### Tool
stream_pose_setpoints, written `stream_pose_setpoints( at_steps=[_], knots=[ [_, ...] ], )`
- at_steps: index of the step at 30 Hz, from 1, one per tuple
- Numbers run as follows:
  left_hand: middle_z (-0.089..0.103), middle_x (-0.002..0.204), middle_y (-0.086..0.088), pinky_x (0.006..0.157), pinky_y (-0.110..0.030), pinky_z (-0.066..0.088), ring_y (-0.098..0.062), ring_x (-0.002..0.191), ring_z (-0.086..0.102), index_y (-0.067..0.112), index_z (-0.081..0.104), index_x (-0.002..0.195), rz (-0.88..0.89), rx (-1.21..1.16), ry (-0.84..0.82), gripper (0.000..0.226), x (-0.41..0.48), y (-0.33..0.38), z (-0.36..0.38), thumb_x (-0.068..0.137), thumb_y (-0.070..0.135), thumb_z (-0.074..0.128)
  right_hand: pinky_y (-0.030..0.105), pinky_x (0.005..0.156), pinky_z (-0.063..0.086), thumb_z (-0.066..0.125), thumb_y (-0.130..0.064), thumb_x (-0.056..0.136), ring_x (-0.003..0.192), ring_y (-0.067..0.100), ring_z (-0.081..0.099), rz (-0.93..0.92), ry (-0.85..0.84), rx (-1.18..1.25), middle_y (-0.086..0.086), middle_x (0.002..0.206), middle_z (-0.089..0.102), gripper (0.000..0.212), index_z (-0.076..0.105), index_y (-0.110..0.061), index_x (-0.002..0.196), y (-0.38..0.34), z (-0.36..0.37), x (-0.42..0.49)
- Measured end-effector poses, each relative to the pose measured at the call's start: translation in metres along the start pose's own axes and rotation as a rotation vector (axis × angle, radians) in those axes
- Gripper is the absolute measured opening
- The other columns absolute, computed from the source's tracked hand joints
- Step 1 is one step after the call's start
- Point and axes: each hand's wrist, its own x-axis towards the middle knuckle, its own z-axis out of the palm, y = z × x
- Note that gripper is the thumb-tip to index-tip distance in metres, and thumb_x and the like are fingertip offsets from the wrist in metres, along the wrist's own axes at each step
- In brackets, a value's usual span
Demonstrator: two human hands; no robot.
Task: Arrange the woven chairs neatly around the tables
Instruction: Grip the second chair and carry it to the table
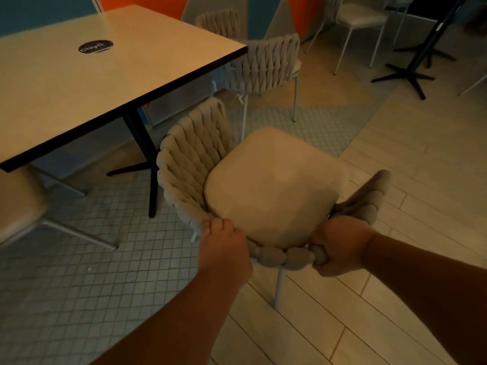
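A beige woven chair (274, 180) with a cushioned seat stands on the floor in front of me, to the right of the cream table (87, 75). My left hand (224, 248) grips the near left part of its braided back rim. My right hand (340, 246) grips the rim on the near right. The chair's open front faces away from me, toward the back right. A second woven chair (266, 64) stands at the table's far right corner, and a third woven back (218, 22) shows behind the table.
The table stands on a black cross-foot pedestal (147, 164), close to the held chair's left side. Part of a cushioned chair (18, 206) sits under the table's near left edge. A white-framed chair (361, 19) and a black table base (411, 72) stand at the back right.
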Motion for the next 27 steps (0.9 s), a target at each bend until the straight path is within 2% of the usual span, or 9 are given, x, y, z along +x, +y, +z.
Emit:
stream_pose_setpoints(
  at_steps=[6,8,10,12,16,18,21,24,27],
  knots=[
    [0.048,0.126,-0.003,0.109,-0.046,0.027,-0.029,0.122,0.037,0.024,0.052,0.121,0.078,-0.078,-0.055,0.051,-0.015,0.024,-0.009,0.08,0.055,0.055,0.035,0.078,0.056,0.05,-0.082,0.056,0.084,0.011,0.062,0.09,0.029,-0.019,-0.018,0.085,0.064,0.058,0.065,-0.042,0.094,0.032,0.008,-0.007],
    [0.051,0.123,0.003,0.106,-0.045,0.032,-0.023,0.12,0.042,0.03,0.052,0.124,0.153,-0.237,-0.043,0.062,-0.013,0.001,-0.02,0.074,0.066,0.054,0.04,0.102,0.044,0.042,-0.103,0.045,0.115,0.013,0.054,0.128,0.101,0.055,-0.023,0.118,0.059,0.092,0.061,-0.049,0.116,0.032,0.012,-0.018],
    [0.051,0.132,0.005,0.105,-0.042,0.04,-0.019,0.125,0.045,0.032,0.049,0.137,0.08,-0.494,0.04,0.071,0.001,-0.036,-0.037,0.075,0.065,0.062,0.049,0.117,0.019,0.03,-0.108,0.045,0.145,0.02,0.025,0.21,0.227,0.304,-0.012,0.153,0.036,0.119,0.038,-0.046,0.146,0.018,0.016,-0.032],
    [0.042,0.149,-0.001,0.108,-0.045,0.04,-0.024,0.136,0.038,0.029,0.037,0.149,-0.116,-0.536,0.153,0.082,0.031,-0.082,-0.045,0.079,0.058,0.068,0.055,0.117,0.017,0.042,-0.099,0.057,0.15,0.025,0.016,0.405,0.472,0.562,-0.004,0.16,0.027,0.113,0.031,-0.039,0.152,-0.001,0.026,-0.036],
    [0.023,0.159,-0.014,0.106,-0.056,0.041,-0.044,0.138,0.032,0.03,0.018,0.156,-0.436,-0.549,0.141,0.095,0.097,-0.141,-0.043,0.079,0.045,0.071,0.06,0.103,0.044,0.073,-0.071,0.054,0.134,0.039,0.037,0.923,0.723,1.089,0.007,0.144,0.032,0.112,0.029,-0.028,0.147,-0.04,0.038,-0.012],
    [0.022,0.156,-0.019,0.103,-0.056,0.042,-0.047,0.133,0.036,0.028,0.014,0.156,-0.556,-0.693,0.094,0.093,0.122,-0.147,-0.039,0.083,0.036,0.071,0.059,0.104,0.044,0.084,-0.047,0.065,0.136,0.042,0.035,0.982,0.733,1.256,0.007,0.153,0.018,0.115,0.013,-0.03,0.154,-0.053,0.041,0.002],
    [0.025,0.154,-0.027,0.107,-0.054,0.039,-0.046,0.134,0.038,0.013,0.01,0.157,-0.62,-0.725,0.065,0.086,0.14,-0.141,-0.029,0.092,0.024,0.064,0.059,0.101,0.048,0.072,-0.018,0.08,0.141,0.043,0.031,1.035,0.772,1.321,0.0,0.163,-0.001,0.108,-0.002,-0.034,0.157,-0.058,0.051,0.015],
    [0.016,0.16,-0.024,0.109,-0.058,0.038,-0.043,0.14,0.034,0.021,-0.008,0.159,-0.657,-0.627,0.067,0.091,0.145,-0.137,-0.019,0.097,0.024,0.058,0.056,0.104,0.045,0.062,-0.01,0.083,0.141,0.042,0.031,1.076,0.802,1.27,0.0,0.164,-0.001,0.099,0.002,-0.032,0.158,-0.058,0.053,0.02],
    [0.019,0.158,-0.027,0.108,-0.058,0.039,-0.042,0.138,0.037,0.023,-0.01,0.159,-0.656,-0.607,0.087,0.093,0.142,-0.137,-0.018,0.095,0.022,0.059,0.053,0.108,0.042,0.061,-0.007,0.085,0.142,0.04,0.03,1.076,0.808,1.252,0.0,0.164,-0.002,0.096,0.005,-0.03,0.159,-0.056,0.053,0.02]
  ],
)
